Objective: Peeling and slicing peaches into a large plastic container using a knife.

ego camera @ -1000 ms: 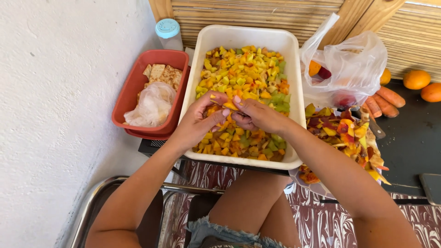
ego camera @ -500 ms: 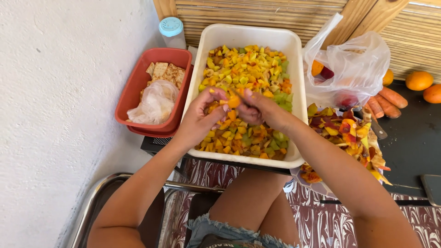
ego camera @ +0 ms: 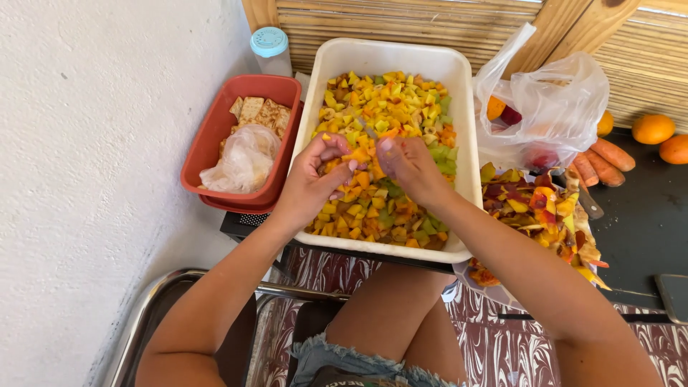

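Observation:
A white rectangular tub holds a heap of diced yellow, orange and green fruit. Both my hands hover over its near half. My left hand and my right hand pinch a small orange piece of fruit between their fingertips, just above the diced pieces. A thin blade-like thing shows between the hands, too small to tell for sure.
A red tub with crackers and a crumpled plastic bag sits left of the white tub. A blue-capped bottle stands behind. On the right are a clear bag of fruit, a pile of peels, carrots and oranges.
My hands have stayed over the tub and shifted slightly toward the near side. The orange piece has come to sit between both sets of fingertips.

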